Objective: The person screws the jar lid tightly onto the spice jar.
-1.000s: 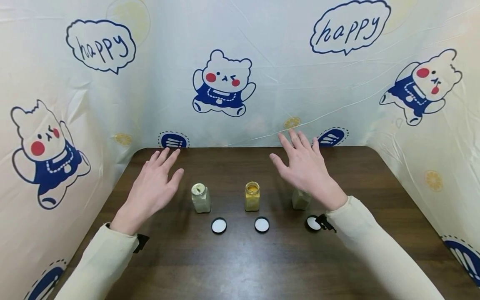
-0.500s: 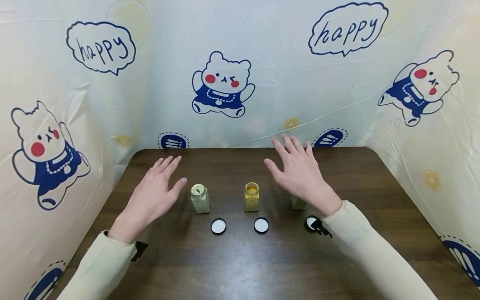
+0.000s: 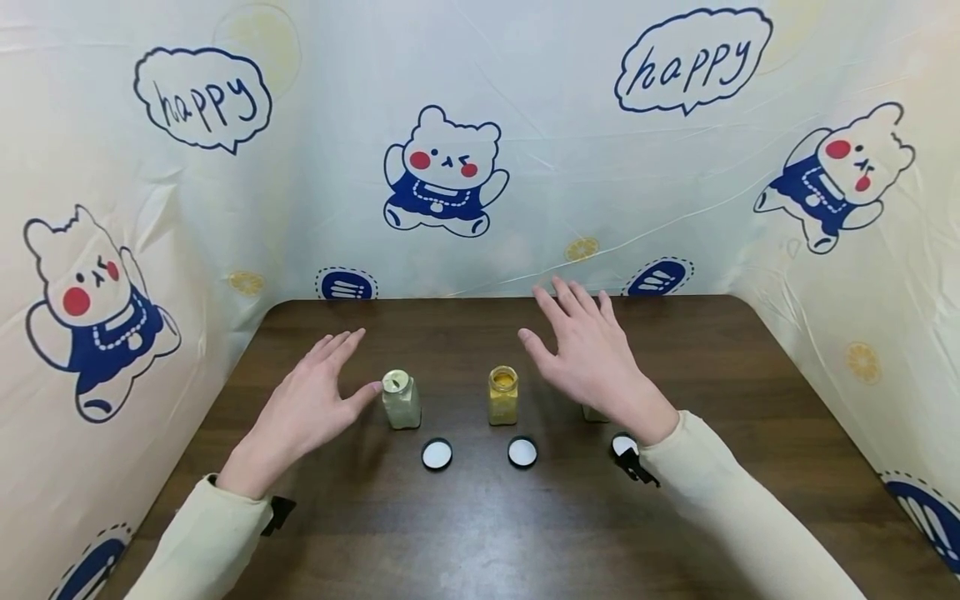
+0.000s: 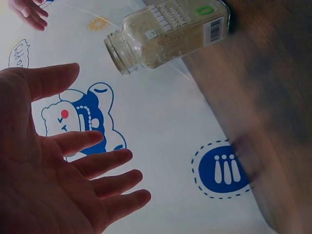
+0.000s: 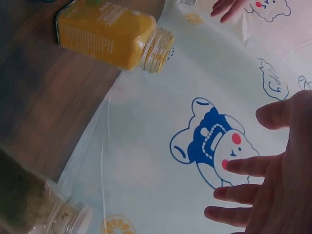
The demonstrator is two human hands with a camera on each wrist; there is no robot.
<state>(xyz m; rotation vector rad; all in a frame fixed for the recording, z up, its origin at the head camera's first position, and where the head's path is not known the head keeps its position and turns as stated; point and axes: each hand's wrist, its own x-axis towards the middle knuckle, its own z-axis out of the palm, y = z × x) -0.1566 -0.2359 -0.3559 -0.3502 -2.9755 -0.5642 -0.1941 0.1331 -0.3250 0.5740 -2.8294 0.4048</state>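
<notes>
Toward the counter's point(image 3: 450, 533) left edge, the left hand point(image 3: 306, 407) is held with fingers extended and empty, beside an uncapped pale jar point(image 3: 402, 408). Next, an uncapped yellow jar point(image 3: 503, 404) is set; then a third jar point(image 3: 594, 414) is partly hidden by the right hand point(image 3: 591, 357), its fingers spread and empty. Three lids point(image 3: 522, 452) are laid farther from the back edge.

**“happy” Lettered Twice on Printed Cloth point(image 3: 555, 92)**

The word “happy” can be read in both the left speech bubble point(image 3: 202, 100) and the right speech bubble point(image 3: 693, 60). Three exclamation-like strokes are borne by a blue badge point(image 4: 224, 169). On the pale jar point(image 4: 178, 36), a barcode point(image 4: 213, 32) and a green ring point(image 4: 204, 10) can be made out; its wording, like that on the yellow jar point(image 5: 105, 34), is too blurred to be read.
</notes>
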